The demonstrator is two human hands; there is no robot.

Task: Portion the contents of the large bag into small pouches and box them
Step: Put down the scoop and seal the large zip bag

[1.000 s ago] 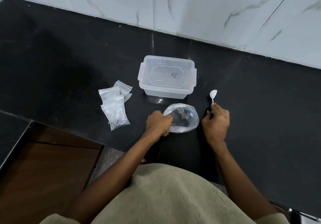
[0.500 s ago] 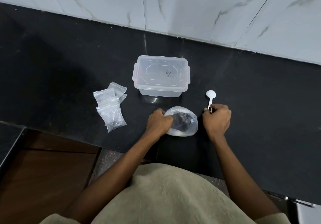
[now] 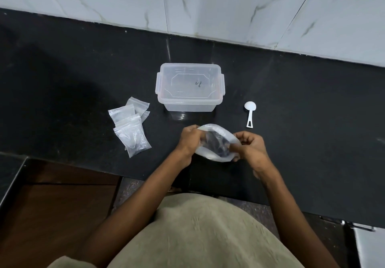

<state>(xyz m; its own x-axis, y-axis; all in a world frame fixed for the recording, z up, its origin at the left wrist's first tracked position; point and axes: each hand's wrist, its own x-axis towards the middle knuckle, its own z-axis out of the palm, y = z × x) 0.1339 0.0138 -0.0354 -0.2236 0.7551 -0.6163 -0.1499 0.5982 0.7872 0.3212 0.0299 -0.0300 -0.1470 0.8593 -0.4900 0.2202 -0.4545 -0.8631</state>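
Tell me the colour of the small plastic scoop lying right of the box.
White; the small plastic scoop shows clearly in the head view.

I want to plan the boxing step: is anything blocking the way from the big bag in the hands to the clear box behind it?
The counter between the large bag and the clear box is bare. But the box has its lid clipped on, so nothing can go in until that comes off. Both the left hand and the right hand grip the bag.

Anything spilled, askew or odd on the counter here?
Nothing stands out. Both hands grip the large bag; the lidded box, the spoon and the small pouches lie on the counter, no spill visible.
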